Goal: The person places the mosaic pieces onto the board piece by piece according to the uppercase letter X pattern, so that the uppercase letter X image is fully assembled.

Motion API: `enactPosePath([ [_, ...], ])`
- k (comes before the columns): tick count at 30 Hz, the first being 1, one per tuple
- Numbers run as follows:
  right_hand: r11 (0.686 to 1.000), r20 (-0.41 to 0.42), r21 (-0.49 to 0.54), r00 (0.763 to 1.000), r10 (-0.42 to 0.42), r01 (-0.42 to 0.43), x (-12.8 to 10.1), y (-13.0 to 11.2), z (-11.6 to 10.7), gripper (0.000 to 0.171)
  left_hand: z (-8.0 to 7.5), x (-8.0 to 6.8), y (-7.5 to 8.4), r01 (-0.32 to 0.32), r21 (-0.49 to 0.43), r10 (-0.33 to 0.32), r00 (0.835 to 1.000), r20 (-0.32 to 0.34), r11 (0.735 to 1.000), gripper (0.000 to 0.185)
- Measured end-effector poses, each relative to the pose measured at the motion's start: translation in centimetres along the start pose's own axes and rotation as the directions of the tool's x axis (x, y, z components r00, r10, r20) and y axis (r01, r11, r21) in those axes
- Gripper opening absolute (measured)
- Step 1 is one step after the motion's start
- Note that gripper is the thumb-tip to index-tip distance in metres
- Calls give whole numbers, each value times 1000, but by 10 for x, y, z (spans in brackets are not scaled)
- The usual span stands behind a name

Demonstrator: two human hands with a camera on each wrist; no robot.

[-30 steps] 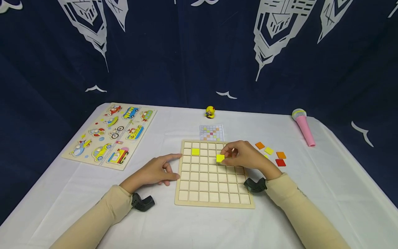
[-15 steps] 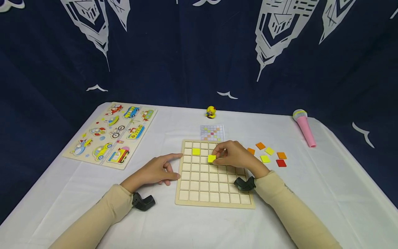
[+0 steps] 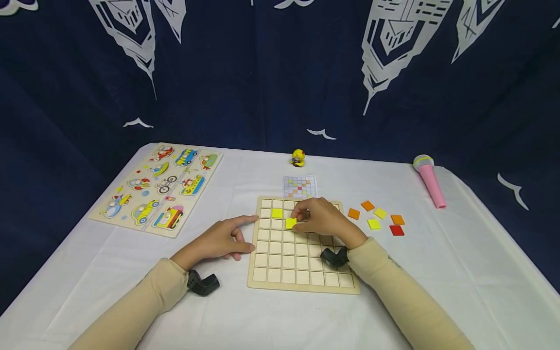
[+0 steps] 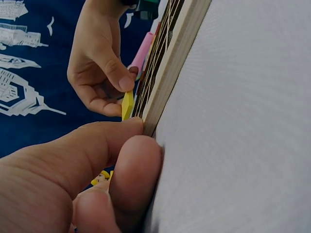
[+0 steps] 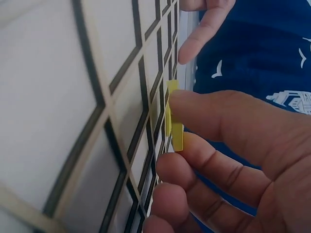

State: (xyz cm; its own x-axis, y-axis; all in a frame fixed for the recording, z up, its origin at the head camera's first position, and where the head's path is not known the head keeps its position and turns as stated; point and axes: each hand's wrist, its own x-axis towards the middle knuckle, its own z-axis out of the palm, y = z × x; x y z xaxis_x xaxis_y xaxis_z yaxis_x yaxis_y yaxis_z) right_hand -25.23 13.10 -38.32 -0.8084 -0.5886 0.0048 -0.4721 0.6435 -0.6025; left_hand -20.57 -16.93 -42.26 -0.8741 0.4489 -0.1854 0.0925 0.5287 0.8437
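A wooden grid board (image 3: 288, 263) lies on the white table, with one yellow square tile (image 3: 277, 213) in a cell of its second row. Between thumb and fingers my right hand (image 3: 324, 218) pinches another yellow tile (image 3: 290, 224), close over the cells diagonally below and right of the first. The right wrist view has this held tile (image 5: 178, 133) edge-on, near the board's surface. My left hand (image 3: 218, 239) rests at the board's left edge, index finger and thumb extended to touch it. In the left wrist view those fingertips meet the board's side (image 4: 167, 73).
Right of the board lie loose orange tiles (image 3: 354, 214), yellow tiles (image 3: 374, 224) and a red tile (image 3: 397, 230). A coloured grid card (image 3: 299, 186) and a small yellow figurine (image 3: 298, 158) are behind it. A vehicle puzzle (image 3: 159, 189) lies left, a pink microphone (image 3: 430, 182) right.
My right hand has moved left across the board with the yellow tile, uncovering loose orange and yellow tiles at the right. The left hand stays at the board's edge.
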Motion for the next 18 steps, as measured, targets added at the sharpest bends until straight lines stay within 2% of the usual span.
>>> enactPosePath([
  [9,998,14,-58,1000,12,-11,4,-4,2,15,1,1,0,-16,-6,16,1000,-3,1000,78],
  [18,997,41,-62,998,43,-41,6,-7,1,18,1,2,-2,-20,-8,20,1000,1,1000,79],
])
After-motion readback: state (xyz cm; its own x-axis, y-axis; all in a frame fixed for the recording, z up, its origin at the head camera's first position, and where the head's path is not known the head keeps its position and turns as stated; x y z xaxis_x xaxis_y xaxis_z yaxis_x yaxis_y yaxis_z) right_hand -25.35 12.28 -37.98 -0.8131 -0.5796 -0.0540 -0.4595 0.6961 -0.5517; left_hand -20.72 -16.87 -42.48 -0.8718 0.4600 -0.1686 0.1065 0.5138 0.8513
